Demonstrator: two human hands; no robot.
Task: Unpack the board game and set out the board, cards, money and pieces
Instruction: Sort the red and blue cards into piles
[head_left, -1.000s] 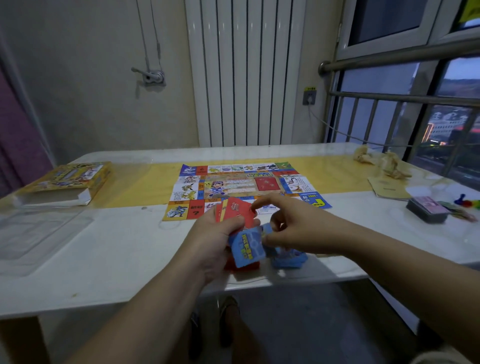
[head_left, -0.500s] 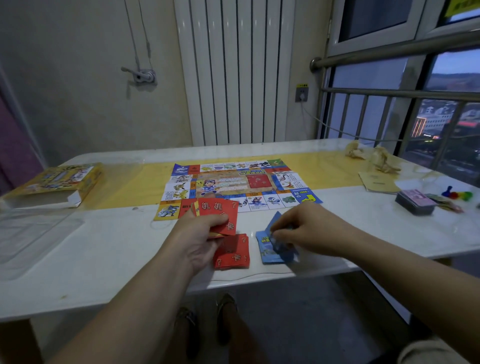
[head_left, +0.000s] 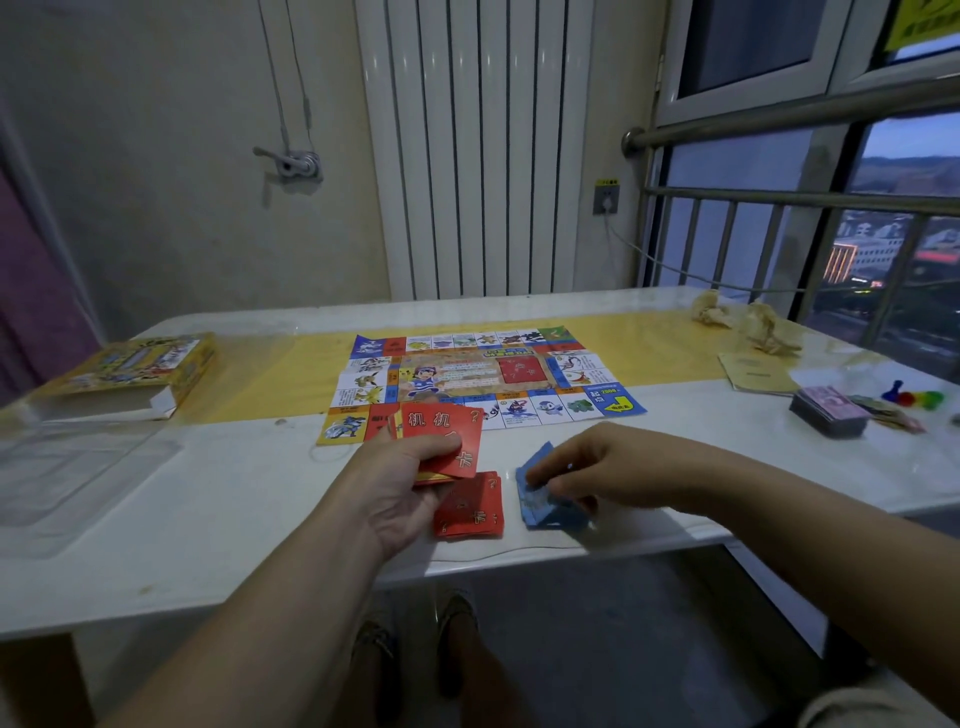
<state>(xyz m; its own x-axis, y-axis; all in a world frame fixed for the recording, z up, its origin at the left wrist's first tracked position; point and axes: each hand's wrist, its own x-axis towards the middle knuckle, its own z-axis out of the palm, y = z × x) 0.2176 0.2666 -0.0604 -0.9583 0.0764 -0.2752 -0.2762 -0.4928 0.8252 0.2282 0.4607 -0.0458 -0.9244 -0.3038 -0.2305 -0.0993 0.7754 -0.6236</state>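
While the left hand (head_left: 395, 488) pinches red cards (head_left: 441, 441) above a red pile (head_left: 470, 512) on the table (head_left: 208, 509), the right hand (head_left: 587, 467) grips the blue cards (head_left: 540, 506) beside it. Thin, light and slick, they probably slide and bend; take them by the long edges.

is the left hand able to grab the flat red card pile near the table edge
Probably not cleanly: the left hand holds a stack of red cards, though the flat red card pile lies right beside it, unblocked.
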